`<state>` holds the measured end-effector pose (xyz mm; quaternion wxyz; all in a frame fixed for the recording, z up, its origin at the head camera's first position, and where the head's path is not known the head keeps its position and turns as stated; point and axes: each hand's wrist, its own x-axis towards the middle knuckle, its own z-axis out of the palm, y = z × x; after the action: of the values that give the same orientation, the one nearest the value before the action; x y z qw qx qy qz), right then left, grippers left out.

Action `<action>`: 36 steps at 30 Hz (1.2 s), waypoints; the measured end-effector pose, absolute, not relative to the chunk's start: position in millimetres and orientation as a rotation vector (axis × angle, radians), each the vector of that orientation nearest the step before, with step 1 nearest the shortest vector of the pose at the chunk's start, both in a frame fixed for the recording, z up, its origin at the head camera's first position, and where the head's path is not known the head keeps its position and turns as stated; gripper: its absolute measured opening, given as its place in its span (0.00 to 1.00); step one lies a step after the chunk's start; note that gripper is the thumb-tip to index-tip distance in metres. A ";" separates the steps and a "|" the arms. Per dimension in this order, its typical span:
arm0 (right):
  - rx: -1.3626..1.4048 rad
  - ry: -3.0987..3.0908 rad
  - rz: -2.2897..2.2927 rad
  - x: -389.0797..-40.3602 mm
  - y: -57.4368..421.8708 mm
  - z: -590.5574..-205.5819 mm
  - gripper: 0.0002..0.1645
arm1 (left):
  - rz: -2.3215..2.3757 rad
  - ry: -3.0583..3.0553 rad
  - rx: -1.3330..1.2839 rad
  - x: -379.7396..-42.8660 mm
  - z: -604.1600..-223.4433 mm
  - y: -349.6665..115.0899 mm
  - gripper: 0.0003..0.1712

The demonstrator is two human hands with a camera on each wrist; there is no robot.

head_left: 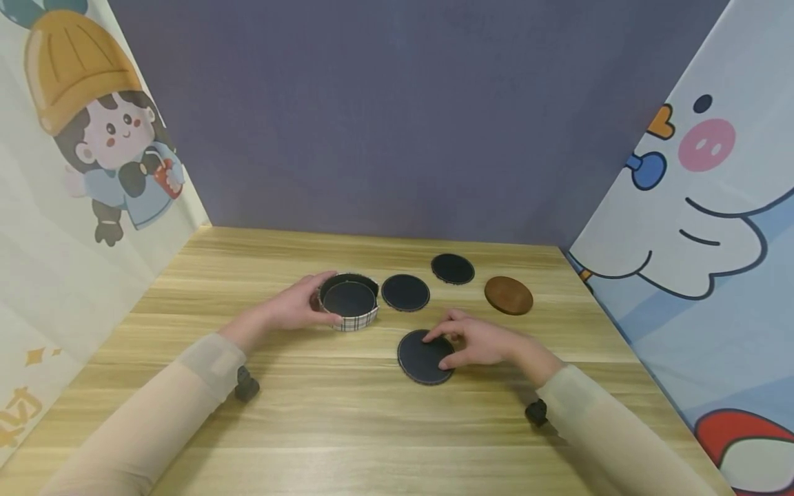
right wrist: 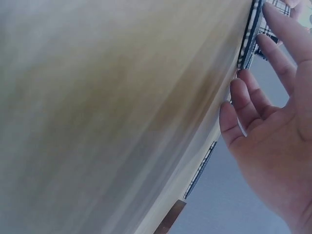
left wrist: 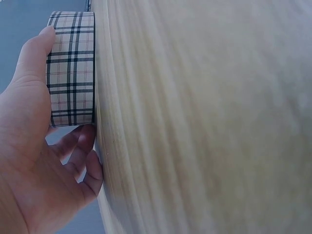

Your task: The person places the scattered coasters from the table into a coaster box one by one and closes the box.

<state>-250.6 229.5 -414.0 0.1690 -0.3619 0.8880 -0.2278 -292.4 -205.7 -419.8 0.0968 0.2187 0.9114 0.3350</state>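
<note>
A round plaid coaster holder (head_left: 360, 322) with a black inside stands left of centre on the table. My left hand (head_left: 294, 303) grips its left side, thumb along the near wall. From the left wrist, the plaid wall (left wrist: 70, 73) shows upright on the wood beside the thumb. Nearer to me, a round black coaster (head_left: 420, 359) with a stitched edge lies flat. Over its right part is my right hand (head_left: 484, 342), thumb and index fingertips at its top face, fingers apart and slightly bent. The right wrist view shows these fingertips beside the coaster's edge (right wrist: 247, 41).
Two more black coasters (head_left: 406, 293) (head_left: 453, 269) lie right of the holder and farther back. A brown disc (head_left: 509, 295) lies beyond my right hand. A dark panel (head_left: 384, 124) closes the back, and printed panels (head_left: 657, 275) flank the wooden table (head_left: 347, 434).
</note>
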 end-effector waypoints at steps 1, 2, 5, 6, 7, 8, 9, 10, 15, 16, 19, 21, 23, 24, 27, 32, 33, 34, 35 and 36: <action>-1.022 2.522 -0.651 -250.3 230.3 -414.1 0.30 | 0.994 2.699 0.646 -292.0 -419.5 -205.6 0.68; -1.020 2.523 -0.650 -250.0 231.0 -414.3 0.30 | 0.995 2.698 0.645 -291.7 -419.5 -205.4 0.68; -1.025 2.524 -0.657 -249.4 232.4 -414.8 0.30 | 0.998 2.700 0.643 -290.8 -419.3 -204.9 0.68; -1.029 2.525 -0.660 -249.2 232.7 -414.8 0.30 | 0.999 2.700 0.642 -290.6 -419.2 -204.8 0.68; -1.036 2.523 -0.663 -249.3 233.1 -415.3 0.30 | 0.998 2.701 0.641 -290.1 -419.6 -204.7 0.68; -1.039 2.522 -0.665 -249.1 233.4 -415.5 0.30 | 0.998 2.702 0.639 -289.5 -419.9 -204.5 0.68; -1.041 2.520 -0.670 -249.1 233.8 -415.9 0.30 | 0.997 2.702 0.637 -289.1 -420.2 -204.4 0.68; -1.038 2.520 -0.674 -248.9 234.1 -416.0 0.31 | 0.995 2.703 0.637 -288.6 -420.4 -204.2 0.68; -0.994 2.531 -0.694 -247.7 234.2 -415.0 0.44 | 0.985 2.708 0.629 -287.1 -420.5 -203.1 0.69; -0.993 2.536 -0.694 -247.4 233.9 -414.4 0.47 | 0.983 2.710 0.627 -286.9 -420.3 -202.9 0.69; -1.022 2.545 -0.669 -247.5 232.1 -413.2 0.53 | 0.982 2.713 0.620 -286.1 -419.2 -202.6 0.68; -1.050 2.551 -0.634 -246.4 230.2 -412.2 0.56 | 0.980 2.713 0.621 -286.9 -418.8 -202.3 0.68; -1.081 2.554 -0.597 -245.0 227.1 -410.8 0.60 | 0.976 2.715 0.625 -286.6 -417.7 -202.5 0.68; -1.091 2.558 -0.578 -244.0 225.3 -410.1 0.62 | 0.975 2.717 0.627 -286.5 -417.5 -202.6 0.68; -1.084 2.562 -0.539 -241.6 220.8 -409.1 0.66 | 0.973 2.721 0.634 -285.8 -417.6 -202.4 0.68; -1.032 2.562 -0.495 -241.5 217.3 -410.7 0.69 | 0.970 2.729 0.630 -285.7 -417.9 -202.5 0.68; -1.025 2.558 -0.491 -241.8 217.0 -411.0 0.69 | 0.969 2.729 0.629 -285.9 -417.7 -202.5 0.68; -1.026 2.556 -0.488 -242.2 216.5 -411.4 0.69 | 0.969 2.728 0.628 -286.0 -417.5 -202.5 0.68; -1.024 2.554 -0.481 -242.7 216.2 -412.1 0.70 | 0.968 2.728 0.628 -286.1 -417.2 -202.5 0.68; -1.025 2.551 -0.474 -243.1 215.7 -412.5 0.70 | 0.968 2.727 0.628 -286.2 -417.0 -202.4 0.68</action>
<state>-243.1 215.7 -412.5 0.1751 -0.3617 0.9003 -0.1671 -286.2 -202.4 -417.0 0.0900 0.2113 0.9173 0.3254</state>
